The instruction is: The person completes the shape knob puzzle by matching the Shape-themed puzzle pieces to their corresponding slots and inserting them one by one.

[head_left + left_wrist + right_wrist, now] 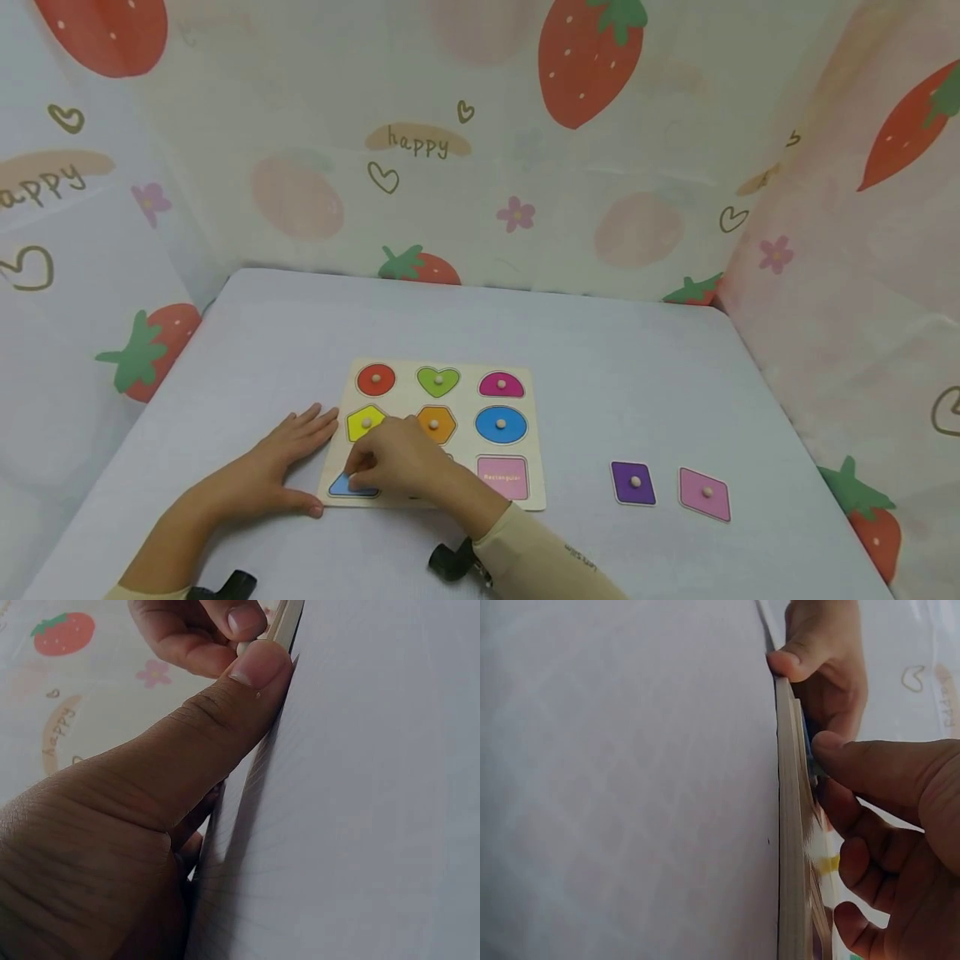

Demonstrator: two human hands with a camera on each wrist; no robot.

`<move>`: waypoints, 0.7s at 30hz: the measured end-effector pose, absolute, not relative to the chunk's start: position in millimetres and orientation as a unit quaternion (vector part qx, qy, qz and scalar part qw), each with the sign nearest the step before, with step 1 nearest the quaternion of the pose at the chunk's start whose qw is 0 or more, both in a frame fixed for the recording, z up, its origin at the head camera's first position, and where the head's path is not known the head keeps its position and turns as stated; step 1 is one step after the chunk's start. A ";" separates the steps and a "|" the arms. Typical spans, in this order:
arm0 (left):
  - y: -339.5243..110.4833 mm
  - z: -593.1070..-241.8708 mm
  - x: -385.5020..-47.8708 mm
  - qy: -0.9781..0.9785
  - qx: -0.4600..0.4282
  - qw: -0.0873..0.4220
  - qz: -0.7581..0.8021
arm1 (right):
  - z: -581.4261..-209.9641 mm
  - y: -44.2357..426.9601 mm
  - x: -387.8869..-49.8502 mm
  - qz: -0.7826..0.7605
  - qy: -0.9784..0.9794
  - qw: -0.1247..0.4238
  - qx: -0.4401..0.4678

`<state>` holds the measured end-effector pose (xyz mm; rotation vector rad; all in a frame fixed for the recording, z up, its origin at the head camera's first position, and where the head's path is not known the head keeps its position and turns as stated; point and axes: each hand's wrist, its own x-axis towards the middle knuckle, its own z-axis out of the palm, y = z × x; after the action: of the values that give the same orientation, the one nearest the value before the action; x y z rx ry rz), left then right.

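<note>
A pale wooden peg puzzle board (465,396) lies flat on the table. My right hand (405,458) is over its lower left part, thumb and forefinger pinching the small knob of a blue triangle puzzle piece (354,490) at the board's corner. Part of that piece is covered by the fingers. At the board's left edge rests my left hand (288,457), fingers spread and fairly straight; its thumb (217,697) touches the edge near the corner. Red circle (367,386), green heart (430,377), yellow pentagon (358,432) and other knobbed pieces sit on the board.
Right of the board lie a purple knobbed piece (624,490) and a pink knobbed piece (693,496) on the white tabletop (600,375). A pink slot (502,467) on the board bears the printed word "Rectangular". Strawberry-patterned cloth (450,192) hangs behind and at both sides.
</note>
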<state>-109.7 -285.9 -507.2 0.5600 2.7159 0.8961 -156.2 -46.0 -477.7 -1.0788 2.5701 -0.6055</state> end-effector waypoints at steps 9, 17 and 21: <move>-287.0 -507.9 -109.2 0.924 0.197 0.109 0.310 | -466.7 -34.6 -159.6 -0.204 0.897 0.130 -0.371; -284.7 -510.6 -112.8 0.933 0.176 0.119 0.292 | -450.5 7.0 -168.8 -0.249 0.888 0.105 -0.373; -284.7 -510.4 -112.1 0.933 0.174 0.119 0.292 | -443.3 30.6 -170.4 -0.281 0.882 0.100 -0.364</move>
<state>-112.1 -284.7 -510.4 0.5076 2.7264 0.8549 -170.4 30.6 -443.3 -1.0762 2.6088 -0.8294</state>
